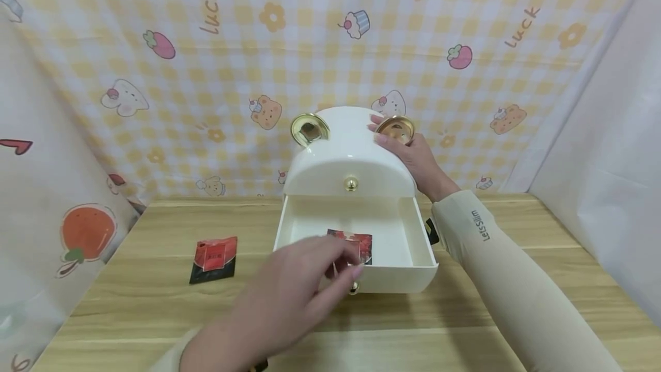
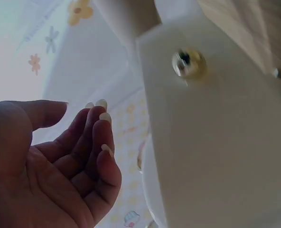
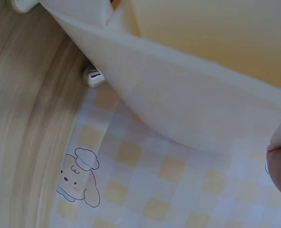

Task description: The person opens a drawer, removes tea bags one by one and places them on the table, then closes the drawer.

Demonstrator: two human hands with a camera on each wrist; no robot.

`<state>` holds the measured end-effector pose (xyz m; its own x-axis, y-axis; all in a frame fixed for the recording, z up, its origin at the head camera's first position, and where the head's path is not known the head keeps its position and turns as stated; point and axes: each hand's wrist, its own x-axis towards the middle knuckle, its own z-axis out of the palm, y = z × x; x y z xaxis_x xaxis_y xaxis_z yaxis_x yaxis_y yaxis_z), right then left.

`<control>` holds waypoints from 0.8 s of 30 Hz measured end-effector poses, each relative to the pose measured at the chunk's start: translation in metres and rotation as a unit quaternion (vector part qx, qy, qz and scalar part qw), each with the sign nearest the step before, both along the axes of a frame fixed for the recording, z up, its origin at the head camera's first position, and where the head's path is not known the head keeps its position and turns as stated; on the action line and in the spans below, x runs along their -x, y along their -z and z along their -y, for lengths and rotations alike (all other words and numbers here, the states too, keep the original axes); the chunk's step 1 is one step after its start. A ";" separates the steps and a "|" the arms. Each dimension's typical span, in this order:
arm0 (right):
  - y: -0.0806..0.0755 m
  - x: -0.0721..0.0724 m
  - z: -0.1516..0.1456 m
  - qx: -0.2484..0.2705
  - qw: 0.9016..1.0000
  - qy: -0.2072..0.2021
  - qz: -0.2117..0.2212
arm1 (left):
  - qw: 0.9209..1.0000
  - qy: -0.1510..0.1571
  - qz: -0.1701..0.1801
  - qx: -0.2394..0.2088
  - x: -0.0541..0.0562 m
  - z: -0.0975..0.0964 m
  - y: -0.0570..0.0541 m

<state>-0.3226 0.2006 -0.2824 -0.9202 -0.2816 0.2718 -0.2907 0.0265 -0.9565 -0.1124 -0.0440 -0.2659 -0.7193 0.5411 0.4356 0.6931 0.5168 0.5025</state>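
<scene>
A white drawer box (image 1: 351, 142) with a domed top and two round gold ears stands on the table. Its lower drawer (image 1: 397, 280) is pulled out towards me, and a red-and-black packet (image 1: 365, 241) lies inside, partly covered by my left hand. That left hand (image 1: 289, 291) hovers over the drawer's front edge near the gold knob (image 2: 189, 63), fingers loosely bent and holding nothing. My right hand (image 1: 415, 159) holds the top right of the box around the gold ear (image 1: 396, 128), thumb in front and fingertips on the dome.
Another red-and-black packet (image 1: 214, 260) lies on the wooden table (image 1: 155, 314), left of the box. A checked cloth (image 1: 217, 85) with cartoon prints hangs close behind. White sheets (image 1: 599, 148) enclose both sides. The upper compartment, with its gold knob (image 1: 351, 183), is closed.
</scene>
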 end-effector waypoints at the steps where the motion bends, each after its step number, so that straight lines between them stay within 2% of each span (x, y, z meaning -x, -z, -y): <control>1: 0.000 0.000 0.000 -0.002 1.000 0.002 -0.002 | 1.000 -0.016 0.004 0.012 0.005 0.000 -0.002; 4: 0.000 0.000 0.001 -0.002 1.000 0.005 -0.005 | 0.996 -0.041 0.059 0.050 0.024 -0.001 -0.006; 8: 0.000 0.000 0.001 -0.001 1.000 0.003 -0.002 | 0.983 -0.053 0.151 0.088 0.050 -0.001 -0.002; 13: 0.002 0.000 -0.001 -0.003 1.000 0.006 -0.007 | 0.974 -0.049 0.189 0.118 0.075 -0.003 0.007; 17: 0.003 0.000 -0.001 0.001 1.000 0.004 -0.005 | 0.966 -0.066 0.192 0.162 0.082 -0.007 0.009; 21: 0.002 0.000 0.001 0.001 1.000 0.002 -0.007 | 0.951 -0.101 0.194 0.217 0.082 -0.010 0.008; 24: 0.002 0.000 0.002 0.001 1.000 0.004 -0.011 | 0.943 -0.105 0.199 0.244 0.083 -0.011 0.009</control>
<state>-0.3230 0.1989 -0.2840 -0.9163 -0.2735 0.2925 -0.3114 0.0272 -0.9499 -0.1957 -0.0334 -0.2753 -0.8869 0.4348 -0.1560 0.3565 0.8591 0.3672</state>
